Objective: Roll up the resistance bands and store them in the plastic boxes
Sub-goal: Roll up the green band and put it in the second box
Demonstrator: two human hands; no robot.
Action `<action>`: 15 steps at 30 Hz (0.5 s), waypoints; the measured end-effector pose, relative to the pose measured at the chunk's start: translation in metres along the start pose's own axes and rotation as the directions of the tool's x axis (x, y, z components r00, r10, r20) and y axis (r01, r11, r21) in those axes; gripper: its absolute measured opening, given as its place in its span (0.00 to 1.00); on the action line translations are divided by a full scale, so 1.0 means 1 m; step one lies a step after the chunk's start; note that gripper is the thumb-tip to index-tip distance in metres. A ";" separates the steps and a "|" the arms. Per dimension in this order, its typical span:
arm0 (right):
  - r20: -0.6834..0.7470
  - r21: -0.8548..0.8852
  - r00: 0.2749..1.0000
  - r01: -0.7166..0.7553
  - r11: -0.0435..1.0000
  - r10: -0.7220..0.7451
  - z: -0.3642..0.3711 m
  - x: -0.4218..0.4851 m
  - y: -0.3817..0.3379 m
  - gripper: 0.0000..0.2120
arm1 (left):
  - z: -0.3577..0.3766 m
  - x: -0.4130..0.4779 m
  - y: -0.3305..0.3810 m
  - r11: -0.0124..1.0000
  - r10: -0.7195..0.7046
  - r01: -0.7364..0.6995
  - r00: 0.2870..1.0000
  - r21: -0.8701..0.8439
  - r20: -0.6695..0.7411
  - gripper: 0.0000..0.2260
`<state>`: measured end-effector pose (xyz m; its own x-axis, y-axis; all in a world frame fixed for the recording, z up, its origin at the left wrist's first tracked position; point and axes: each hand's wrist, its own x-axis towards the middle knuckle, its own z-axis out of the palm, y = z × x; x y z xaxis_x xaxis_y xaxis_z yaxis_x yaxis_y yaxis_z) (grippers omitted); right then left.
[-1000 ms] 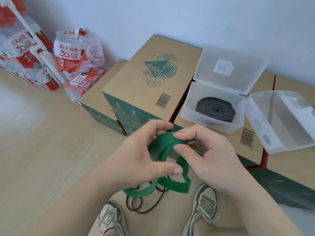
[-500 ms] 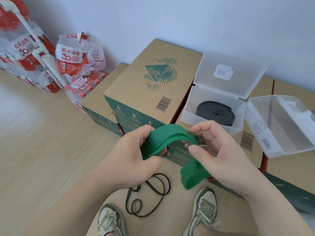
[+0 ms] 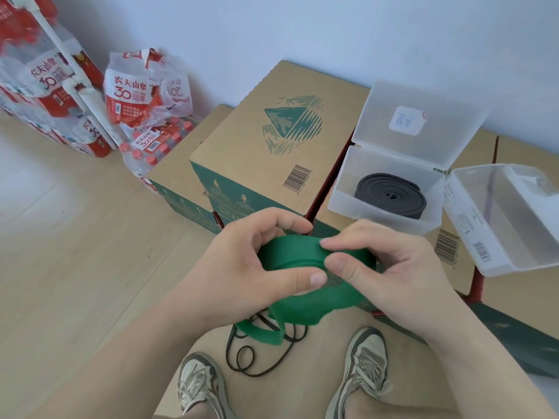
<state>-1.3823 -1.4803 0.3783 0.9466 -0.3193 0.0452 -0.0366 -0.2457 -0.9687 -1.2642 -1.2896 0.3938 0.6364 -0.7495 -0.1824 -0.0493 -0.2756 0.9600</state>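
A flat, matte green resistance band [image 3: 311, 303], wide and ribbon-like, was partly wound into a loose coil at the centre of the frame. The left hand [image 3: 242, 267] pinched the coil, thumb on its near side and fingers curled over its top; the right hand [image 3: 399, 267] clamped its grip on the coil's right side, thumb and forefinger pressing the outer layer. The coil's core sat hidden between the palms, and a free tail drooped below the grips toward the floor. Under it lay a thin black cord-like band [image 3: 295, 335], partly covered by the green tail. At right, a clear plastic box [image 3: 378, 219] with its hinged lid up held a rolled dark grey band [image 3: 390, 195]. Beside it a second clear box [image 3: 465, 225] rested tilted, its far end cut off by the frame edge. Both stood on printed cardboard cartons [image 3: 260, 146].
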 end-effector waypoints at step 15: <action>-0.028 -0.059 0.998 0.061 0.996 -0.063 0.011 -0.004 0.001 0.13 | 0.013 0.003 -0.010 0.992 0.008 -0.011 1.000 0.122 0.028 0.30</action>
<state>-1.3830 -1.4689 0.3740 0.9375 -0.3291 0.1127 0.0022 -0.3183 -0.9480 -1.2721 -1.2973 0.3812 0.6140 -0.7683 -0.1811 -0.1501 -0.3389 0.9288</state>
